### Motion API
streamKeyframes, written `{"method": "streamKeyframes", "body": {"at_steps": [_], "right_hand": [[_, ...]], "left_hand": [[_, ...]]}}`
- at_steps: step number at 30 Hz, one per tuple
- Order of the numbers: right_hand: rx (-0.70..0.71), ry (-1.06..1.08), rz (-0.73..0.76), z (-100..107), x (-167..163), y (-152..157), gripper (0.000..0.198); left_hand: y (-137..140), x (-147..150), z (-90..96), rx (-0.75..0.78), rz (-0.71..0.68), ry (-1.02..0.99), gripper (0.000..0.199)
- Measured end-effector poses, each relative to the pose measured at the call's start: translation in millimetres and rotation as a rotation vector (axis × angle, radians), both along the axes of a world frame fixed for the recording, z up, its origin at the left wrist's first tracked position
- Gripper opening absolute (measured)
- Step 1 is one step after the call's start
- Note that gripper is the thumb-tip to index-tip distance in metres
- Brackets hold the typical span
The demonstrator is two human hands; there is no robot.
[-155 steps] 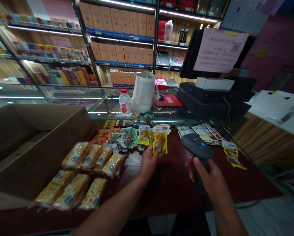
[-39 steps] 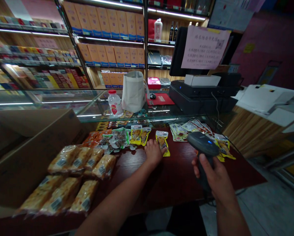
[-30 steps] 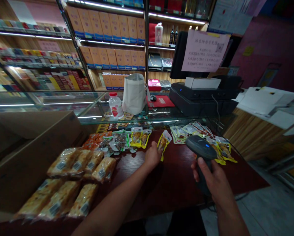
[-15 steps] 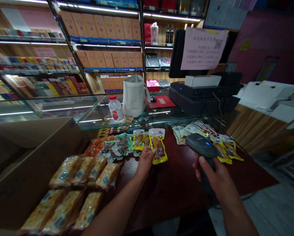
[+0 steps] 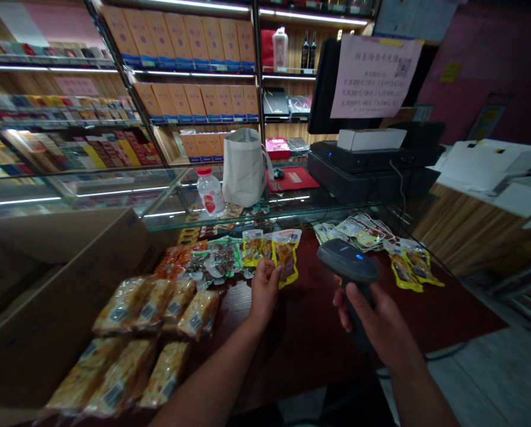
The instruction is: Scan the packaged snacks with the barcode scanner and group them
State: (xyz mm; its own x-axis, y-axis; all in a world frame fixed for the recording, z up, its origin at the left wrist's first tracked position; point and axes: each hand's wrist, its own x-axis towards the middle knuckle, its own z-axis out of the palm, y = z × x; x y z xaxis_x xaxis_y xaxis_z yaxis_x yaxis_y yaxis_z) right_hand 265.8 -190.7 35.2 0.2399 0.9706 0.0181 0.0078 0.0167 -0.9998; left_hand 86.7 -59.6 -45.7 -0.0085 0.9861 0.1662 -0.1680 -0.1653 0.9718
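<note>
In my right hand point(image 5: 374, 314) is a dark barcode scanner point(image 5: 348, 261) with a small blue light, its head turned toward the left. My left hand point(image 5: 265, 290) pinches the lower left edge of a yellow-edged snack packet point(image 5: 286, 256), a clear pouch with brown food inside. Behind that hand lie similar yellow packets point(image 5: 253, 248). Farther left are small green-edged packets point(image 5: 223, 256) and orange packets point(image 5: 174, 261). Two more yellow-edged packets point(image 5: 410, 265) rest to the right of the scanner, near a pile of pale flat packets point(image 5: 358, 230).
Wrapped bread loaves point(image 5: 123, 305) with labels cover the table's left side, beside a large cardboard box point(image 5: 70, 267). Behind stands a glass counter point(image 5: 168, 201) bearing a red-capped bottle point(image 5: 210, 193), a white bag point(image 5: 244, 169) and a black cash register point(image 5: 367, 166).
The scanner in my right hand has moved left, closer to the packet in my left hand. The view has tilted slightly downward.
</note>
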Motion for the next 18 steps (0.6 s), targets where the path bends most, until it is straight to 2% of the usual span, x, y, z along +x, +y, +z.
{"method": "streamKeyframes", "body": {"at_steps": [7,14,18], "right_hand": [[-0.017,-0.039,0.05,-0.2,-0.3,1.2,0.045],[0.007,-0.068,0.012,3.4,-1.2,-1.2,0.048],[-0.001,-0.096,0.009,3.0,-1.0,-3.3,0.049]], "left_hand": [[-1.0,0.2,4.4,-0.022,0.013,-0.02,0.029],[-0.6,-0.3,2.3,0.012,0.064,0.034,0.029],[-3.5,0.1,6.0,0.01,0.039,0.02,0.027]]}}
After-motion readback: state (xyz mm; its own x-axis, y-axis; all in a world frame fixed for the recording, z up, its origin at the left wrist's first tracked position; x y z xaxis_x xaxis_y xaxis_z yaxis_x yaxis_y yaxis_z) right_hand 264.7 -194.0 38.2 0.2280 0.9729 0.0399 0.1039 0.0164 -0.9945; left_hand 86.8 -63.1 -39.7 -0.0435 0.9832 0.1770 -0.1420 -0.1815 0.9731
